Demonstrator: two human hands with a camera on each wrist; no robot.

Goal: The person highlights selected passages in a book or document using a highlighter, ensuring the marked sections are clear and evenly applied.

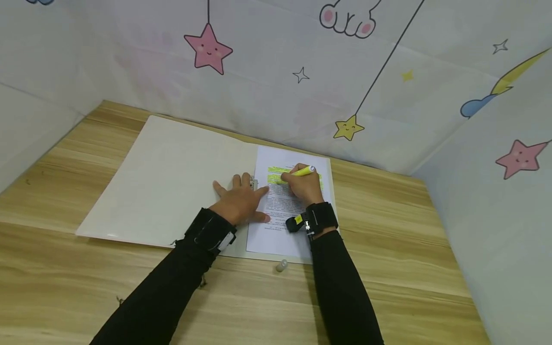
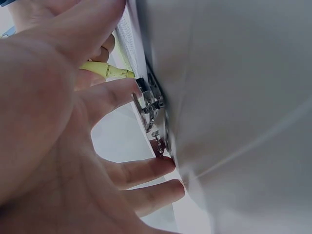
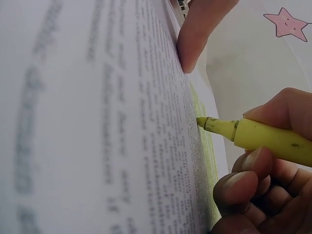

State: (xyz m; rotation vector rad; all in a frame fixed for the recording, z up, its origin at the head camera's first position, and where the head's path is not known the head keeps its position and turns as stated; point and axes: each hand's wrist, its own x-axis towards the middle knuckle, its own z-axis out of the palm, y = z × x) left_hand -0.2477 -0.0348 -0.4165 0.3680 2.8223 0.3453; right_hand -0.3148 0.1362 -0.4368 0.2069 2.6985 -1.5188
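Observation:
A printed sheet (image 1: 280, 239) lies on the right side of an opened white folder (image 1: 172, 153), several of its upper lines marked yellow. My right hand (image 1: 307, 187) pinches a yellow highlighter (image 1: 304, 171) over those lines. Its uncapped tip is right at the text in the right wrist view, where the highlighter (image 3: 273, 140) lies between thumb and fingers. With fingers spread, my left hand (image 1: 239, 203) rests across the folder's middle and the sheet's left edge. Beside its fingers is the metal clip (image 2: 152, 105) of the folder.
A small greyish cap (image 1: 281, 265) lies on the wooden table (image 1: 241, 306) just in front of the folder. Behind and at both sides stand white cloth walls (image 1: 267, 96) printed with stars and clouds. The folder's left cover reaches far to the left.

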